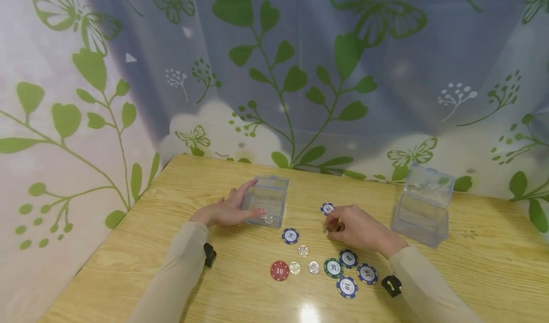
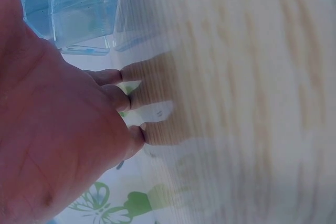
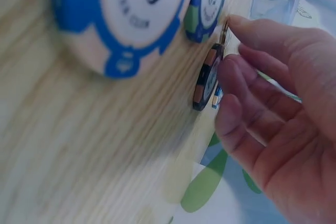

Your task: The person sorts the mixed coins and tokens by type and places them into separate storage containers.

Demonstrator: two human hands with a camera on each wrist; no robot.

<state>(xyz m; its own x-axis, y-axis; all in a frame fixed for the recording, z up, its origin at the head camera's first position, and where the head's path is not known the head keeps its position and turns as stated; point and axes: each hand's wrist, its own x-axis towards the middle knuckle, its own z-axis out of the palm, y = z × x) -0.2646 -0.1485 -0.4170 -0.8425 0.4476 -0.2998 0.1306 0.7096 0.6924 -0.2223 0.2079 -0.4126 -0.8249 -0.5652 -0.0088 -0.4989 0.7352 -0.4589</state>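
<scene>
My left hand [image 1: 227,212] rests at the left side of a clear plastic box [image 1: 274,199], thumb along its near end and index finger at its far corner. Its other fingertips [image 2: 137,139] touch the table in the left wrist view. A few shiny coins [image 1: 268,218] show in the box's near part. With thumb and fingertips, my right hand [image 1: 358,227] pinches the edge of a metallic coin [image 3: 225,32]. Beneath those fingers is a black poker chip [image 3: 208,77], mostly hidden in the head view. A blue chip [image 1: 328,208] lies just beyond the hand.
On the wooden table [image 1: 240,285], nearer me, lie a red chip [image 1: 279,271], a green chip [image 1: 333,267], several blue chips [image 1: 347,287] and loose coins [image 1: 313,267]. A second clear box [image 1: 422,220] stands lid-up at the right. A leaf-patterned curtain [image 1: 300,99] hangs behind.
</scene>
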